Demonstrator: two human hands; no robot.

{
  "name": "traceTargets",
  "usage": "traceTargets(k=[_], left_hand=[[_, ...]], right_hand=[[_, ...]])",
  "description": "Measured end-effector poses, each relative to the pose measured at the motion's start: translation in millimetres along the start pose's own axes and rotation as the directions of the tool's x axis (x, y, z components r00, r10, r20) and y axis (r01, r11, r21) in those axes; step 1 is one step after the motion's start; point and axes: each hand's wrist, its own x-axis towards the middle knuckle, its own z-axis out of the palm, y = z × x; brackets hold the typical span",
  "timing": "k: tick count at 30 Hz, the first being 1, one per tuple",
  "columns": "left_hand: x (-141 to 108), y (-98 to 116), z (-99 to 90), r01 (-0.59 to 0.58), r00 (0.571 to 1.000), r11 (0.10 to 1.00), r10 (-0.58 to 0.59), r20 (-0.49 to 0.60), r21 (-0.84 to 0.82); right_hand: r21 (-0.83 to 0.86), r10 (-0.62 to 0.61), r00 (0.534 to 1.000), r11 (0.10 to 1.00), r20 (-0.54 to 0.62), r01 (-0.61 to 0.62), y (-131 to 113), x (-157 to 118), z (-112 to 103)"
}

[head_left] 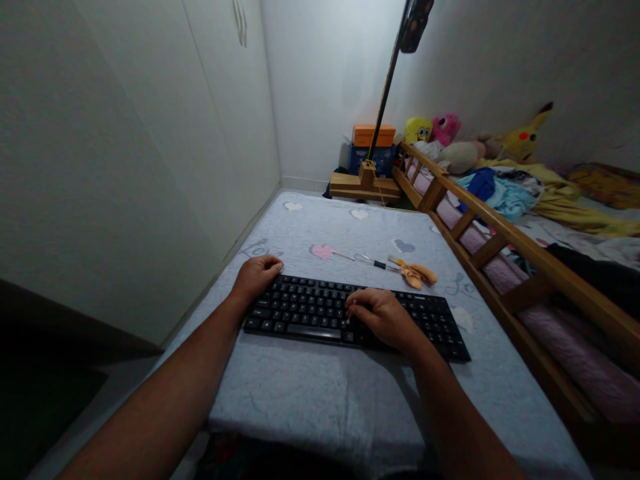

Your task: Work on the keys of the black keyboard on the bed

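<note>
Holds a slim white-tipped stick (pixel 349 321) pinched in the right hand (pixel 381 315) over a flat, rectangular black plastic keyboard (pixel 300 305). Rests the curled left hand (pixel 256 278) at the keyboard's far left corner; cannot tell whether gripping. Has the keyboard lying on wrinkled, pale-blue, heart-printed cloth (pixel 300 393), near a slatted wooden bed rail (pixel 500 221).

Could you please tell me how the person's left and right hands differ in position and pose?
The left hand is at the far left corner of the keyboard, while the right hand is over the keys near the middle. The right hand pinches a small white-tipped item; no such item shows at the left hand, whose grip is partly hidden. Both hands are bare.
</note>
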Motion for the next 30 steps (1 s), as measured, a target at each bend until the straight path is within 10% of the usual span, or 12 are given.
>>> traceTargets(k=[30], left_hand=[[0.2, 1.0, -0.9, 0.016, 1.0, 1.0, -0.016, 0.005, -0.007]], right_hand=[[0.07, 0.019, 0.985, 0.998, -0.173, -0.007, 7.9, -11.9, 7.7]])
